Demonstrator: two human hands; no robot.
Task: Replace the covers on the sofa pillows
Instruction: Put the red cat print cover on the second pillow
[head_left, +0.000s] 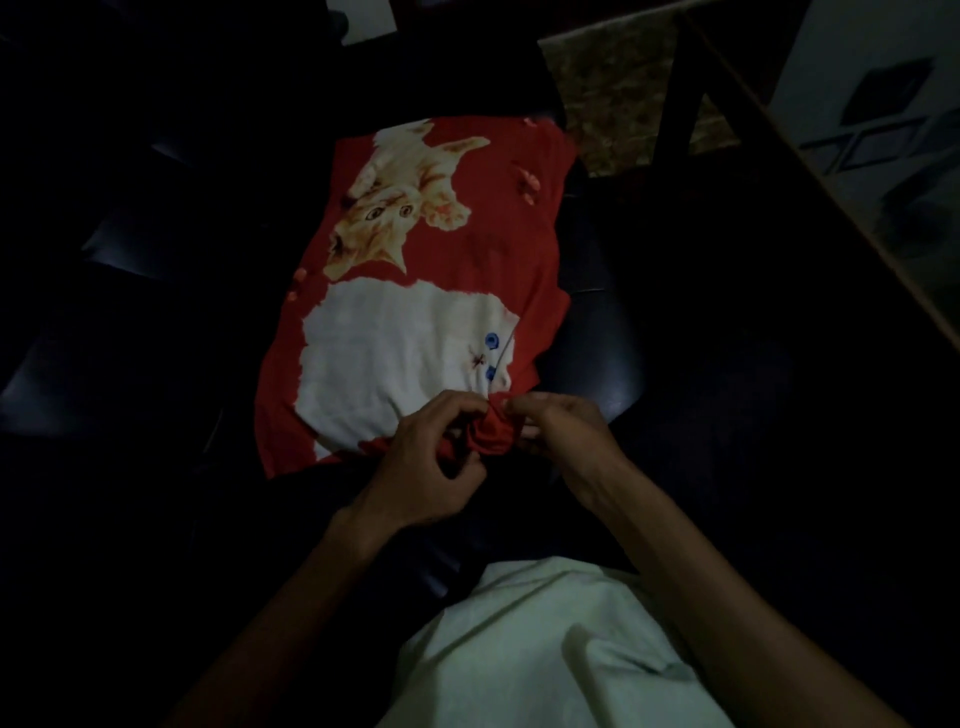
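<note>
Both hands pinch the bunched near edge of the red cat cover: left hand, right hand. Cover's long axis runs away from the person, lying flat on the dark sofa.

Hands, two, bare-armed: we are reaching both forward, left hand and right hand close together, fingers curling and pinching bunched red cover between them.
</note>
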